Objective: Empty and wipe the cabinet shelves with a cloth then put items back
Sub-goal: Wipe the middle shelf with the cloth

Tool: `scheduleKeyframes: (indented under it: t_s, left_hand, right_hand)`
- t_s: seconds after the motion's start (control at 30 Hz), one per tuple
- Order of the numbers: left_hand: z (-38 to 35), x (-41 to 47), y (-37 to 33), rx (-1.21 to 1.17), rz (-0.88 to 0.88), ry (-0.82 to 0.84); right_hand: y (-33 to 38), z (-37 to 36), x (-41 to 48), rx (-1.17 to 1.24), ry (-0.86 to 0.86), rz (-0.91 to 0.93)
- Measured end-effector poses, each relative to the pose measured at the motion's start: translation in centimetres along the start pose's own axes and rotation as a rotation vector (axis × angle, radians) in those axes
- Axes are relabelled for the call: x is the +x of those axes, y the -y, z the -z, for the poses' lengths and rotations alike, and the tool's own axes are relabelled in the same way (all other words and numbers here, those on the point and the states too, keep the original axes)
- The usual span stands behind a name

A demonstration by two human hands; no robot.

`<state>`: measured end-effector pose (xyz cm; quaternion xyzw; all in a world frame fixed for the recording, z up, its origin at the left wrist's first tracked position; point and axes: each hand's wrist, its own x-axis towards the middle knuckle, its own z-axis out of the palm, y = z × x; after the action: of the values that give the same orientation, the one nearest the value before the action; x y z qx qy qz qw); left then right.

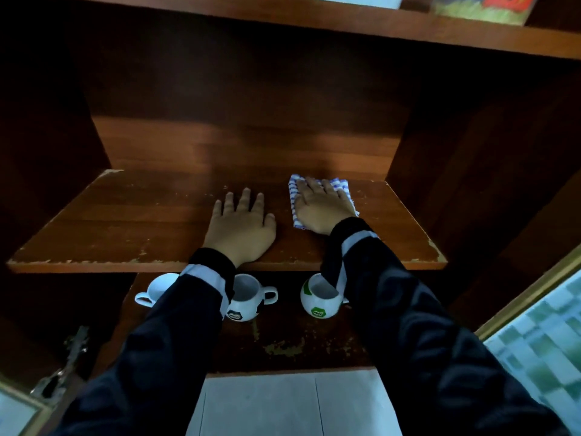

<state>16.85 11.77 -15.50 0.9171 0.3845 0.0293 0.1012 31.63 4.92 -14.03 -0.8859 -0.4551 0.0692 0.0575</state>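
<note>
Worn shelf bears left hand flat, right hand flat on cloth, both grips released; mugs below.

Long dark sleeves are worn, the left sleeve and right sleeve both black with a faint mottled pattern. Just behind the left grip a black ribbed cuff is seen, then a pale band. The same is seen behind the right grip.

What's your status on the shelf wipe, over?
Right hand flat on cloth, near back of shelf. Left hand flat on shelf beside it. Three mugs below, clear of the wipe.
</note>
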Motion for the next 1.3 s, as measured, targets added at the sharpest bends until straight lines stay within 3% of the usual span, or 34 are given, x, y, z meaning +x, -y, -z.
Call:
scheduleKeyframes:
  t_s: [0.33, 0.87, 1.3]
  left_hand:
    - [0.4, -0.2, 0.3, -0.015, -0.025, 0.015]
    - [0.0, -0.7, -1.2, 0.047, -0.005, 0.041]
    - [-0.6, 0.4, -3.7, 0.017, -0.098, 0.055]
  right_hand:
    - [0.2, 0.2, 1.5, 0.017, -0.014, -0.055]
    - [-2.1, -0.9, -7.4, -0.007, -0.057, -0.013]
    - [-4.1, 0.6, -1.2, -0.004, -0.021, -0.097]
